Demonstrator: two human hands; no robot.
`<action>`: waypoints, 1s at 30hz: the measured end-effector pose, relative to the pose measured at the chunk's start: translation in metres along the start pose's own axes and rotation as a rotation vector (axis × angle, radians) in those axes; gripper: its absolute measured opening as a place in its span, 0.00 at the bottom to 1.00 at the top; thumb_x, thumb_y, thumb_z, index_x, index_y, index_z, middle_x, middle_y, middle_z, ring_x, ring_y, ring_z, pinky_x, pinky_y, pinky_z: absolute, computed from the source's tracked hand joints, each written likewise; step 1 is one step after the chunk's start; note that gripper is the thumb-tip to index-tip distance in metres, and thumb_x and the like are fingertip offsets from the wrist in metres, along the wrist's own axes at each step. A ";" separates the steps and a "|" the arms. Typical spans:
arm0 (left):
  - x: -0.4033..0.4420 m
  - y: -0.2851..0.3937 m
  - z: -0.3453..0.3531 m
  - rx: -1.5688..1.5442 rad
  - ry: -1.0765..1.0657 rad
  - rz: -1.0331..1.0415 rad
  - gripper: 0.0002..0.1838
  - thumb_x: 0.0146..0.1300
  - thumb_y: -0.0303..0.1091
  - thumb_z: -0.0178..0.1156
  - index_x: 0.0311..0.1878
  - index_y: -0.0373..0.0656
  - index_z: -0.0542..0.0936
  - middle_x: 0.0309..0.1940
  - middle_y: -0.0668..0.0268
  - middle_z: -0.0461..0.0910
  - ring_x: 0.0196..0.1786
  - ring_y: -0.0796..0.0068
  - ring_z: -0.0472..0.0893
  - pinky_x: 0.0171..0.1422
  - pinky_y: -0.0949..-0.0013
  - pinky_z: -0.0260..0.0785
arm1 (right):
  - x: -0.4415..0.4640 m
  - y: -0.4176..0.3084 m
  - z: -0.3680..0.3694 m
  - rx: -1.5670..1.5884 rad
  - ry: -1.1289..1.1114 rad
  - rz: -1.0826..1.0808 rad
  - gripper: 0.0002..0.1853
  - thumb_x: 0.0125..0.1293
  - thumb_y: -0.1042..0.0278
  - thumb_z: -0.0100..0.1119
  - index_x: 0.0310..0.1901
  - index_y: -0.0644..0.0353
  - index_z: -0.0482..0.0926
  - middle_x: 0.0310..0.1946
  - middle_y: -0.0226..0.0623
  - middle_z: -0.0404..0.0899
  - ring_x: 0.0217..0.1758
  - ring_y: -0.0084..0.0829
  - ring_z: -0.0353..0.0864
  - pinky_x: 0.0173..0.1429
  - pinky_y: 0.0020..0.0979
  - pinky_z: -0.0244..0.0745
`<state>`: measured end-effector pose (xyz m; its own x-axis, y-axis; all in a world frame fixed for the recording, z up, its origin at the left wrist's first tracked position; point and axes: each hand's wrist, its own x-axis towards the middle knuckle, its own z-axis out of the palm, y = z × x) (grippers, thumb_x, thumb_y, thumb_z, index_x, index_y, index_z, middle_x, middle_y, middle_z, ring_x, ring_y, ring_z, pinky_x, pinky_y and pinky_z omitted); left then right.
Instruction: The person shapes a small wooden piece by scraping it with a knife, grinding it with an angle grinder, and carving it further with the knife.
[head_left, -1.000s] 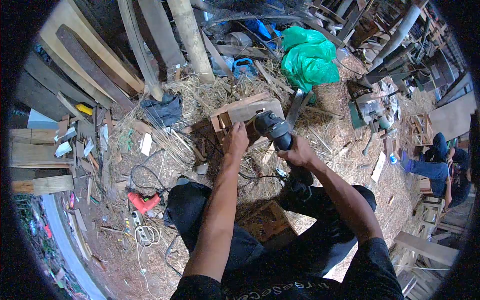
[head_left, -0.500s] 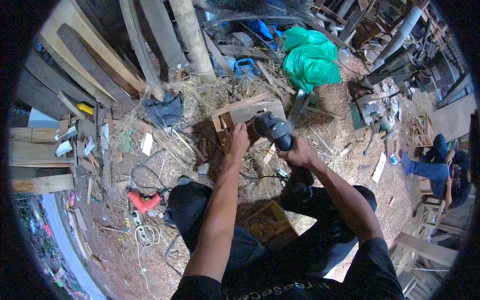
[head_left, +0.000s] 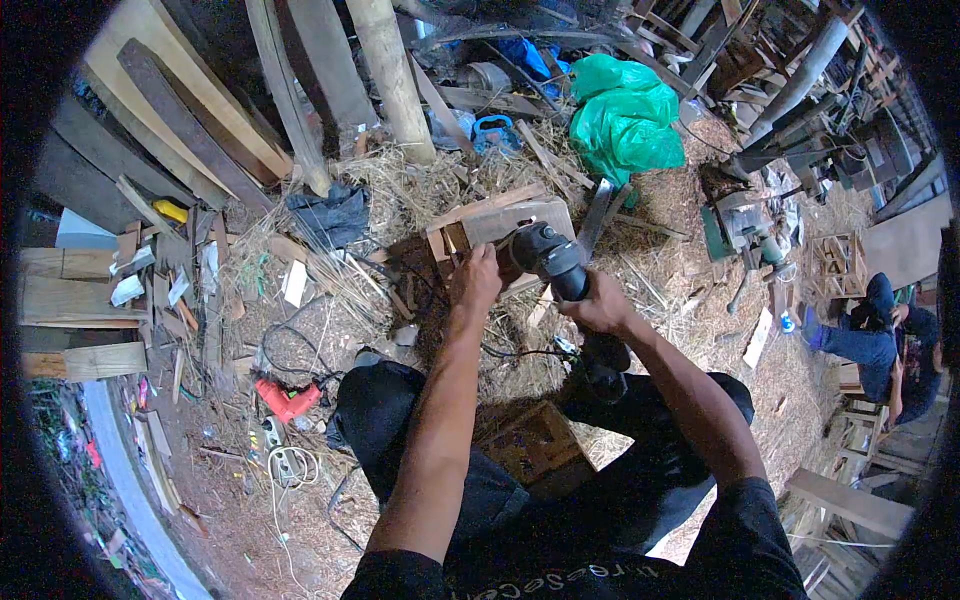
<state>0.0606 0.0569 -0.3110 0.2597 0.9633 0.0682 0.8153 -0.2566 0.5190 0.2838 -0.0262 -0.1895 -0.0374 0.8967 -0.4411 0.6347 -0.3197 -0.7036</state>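
Observation:
My right hand (head_left: 600, 303) is wrapped round the body of a black angle grinder (head_left: 550, 256), whose head lies over a wooden frame (head_left: 515, 218) on the ground. Close to the grinder's head, my left hand (head_left: 477, 274) has its fingers closed at the frame's near left part; what they pinch, if anything, is hidden. The grinder's disc is mostly out of sight. Between my legs sits a second wooden box-like piece (head_left: 535, 445).
A red power tool (head_left: 288, 399) and a socket strip (head_left: 288, 467) with white cable lie at left. A green plastic bag (head_left: 625, 115) is ahead, boards (head_left: 180, 110) lean at upper left. Another person (head_left: 885, 345) sits at far right, near a wooden frame (head_left: 840, 262).
The view has shifted slightly. Both hands and the grinder hold nearly the same place over the frame. The person at right has moved their arms a little.

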 end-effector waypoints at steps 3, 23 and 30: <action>0.002 -0.001 0.001 0.020 0.011 0.008 0.13 0.63 0.27 0.49 0.48 0.38 0.77 0.46 0.53 0.77 0.46 0.50 0.82 0.48 0.50 0.75 | 0.002 0.016 0.000 -0.021 0.043 -0.024 0.39 0.44 0.57 0.74 0.60 0.59 0.71 0.47 0.50 0.81 0.51 0.49 0.80 0.57 0.41 0.73; -0.004 -0.004 0.004 0.102 0.062 0.081 0.18 0.55 0.26 0.59 0.51 0.38 0.77 0.48 0.59 0.76 0.49 0.57 0.81 0.52 0.56 0.75 | 0.006 0.006 -0.002 -0.038 -0.008 -0.048 0.41 0.43 0.54 0.74 0.59 0.64 0.71 0.49 0.54 0.80 0.53 0.50 0.79 0.60 0.41 0.72; 0.003 0.001 -0.011 0.019 0.086 -0.015 0.09 0.63 0.28 0.52 0.43 0.39 0.80 0.41 0.57 0.79 0.47 0.53 0.81 0.48 0.55 0.76 | -0.005 -0.009 -0.009 -0.051 -0.018 -0.023 0.40 0.43 0.55 0.74 0.58 0.64 0.70 0.48 0.52 0.80 0.52 0.52 0.79 0.60 0.42 0.72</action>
<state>0.0568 0.0600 -0.3010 0.2025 0.9701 0.1335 0.8285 -0.2424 0.5047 0.2855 -0.0246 -0.1760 -0.0664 0.8979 -0.4351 0.6716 -0.2823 -0.6851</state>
